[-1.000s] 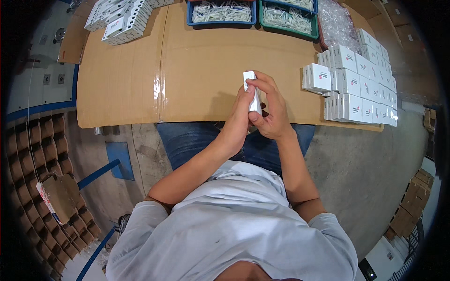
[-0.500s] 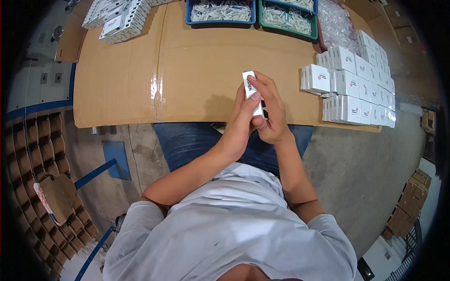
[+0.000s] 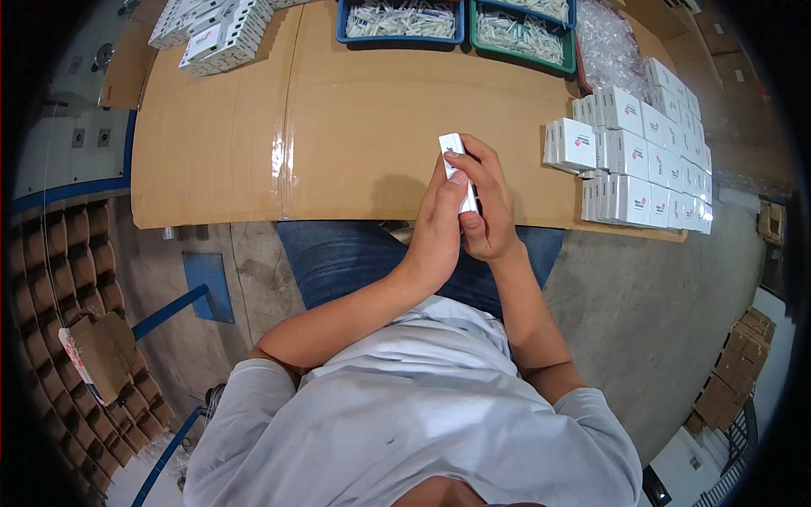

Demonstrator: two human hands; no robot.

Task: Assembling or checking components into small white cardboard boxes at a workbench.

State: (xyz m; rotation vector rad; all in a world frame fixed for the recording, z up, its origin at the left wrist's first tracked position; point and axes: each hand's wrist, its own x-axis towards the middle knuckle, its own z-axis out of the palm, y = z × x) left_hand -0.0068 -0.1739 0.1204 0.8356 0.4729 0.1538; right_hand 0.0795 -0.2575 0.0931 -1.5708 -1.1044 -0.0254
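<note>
Between my two hands, just above the near edge of the cardboard-covered table (image 3: 363, 160), is a small white box (image 3: 451, 144) with dark print. It tilts with its far end up and to the left. My left hand (image 3: 438, 211) wraps it from the left, the thumb lying along its face. From the right, my right hand (image 3: 494, 203) closes on it, fingers across the upper part and thumb near the lower end. Fingers hide much of the box, so I cannot see whether its ends are closed.
White boxes (image 3: 629, 152) stand stacked at the right; more white boxes (image 3: 224, 42) lie at the far left. Along the far edge, a blue bin (image 3: 401, 42) and a green bin (image 3: 524, 59) hold small white pieces. Clear plastic bags (image 3: 606, 46) sit beside them.
The box has turned slightly in my hands, showing less of its print. My right fingers have shifted a little over it, and both hands stay in nearly the same place.
</note>
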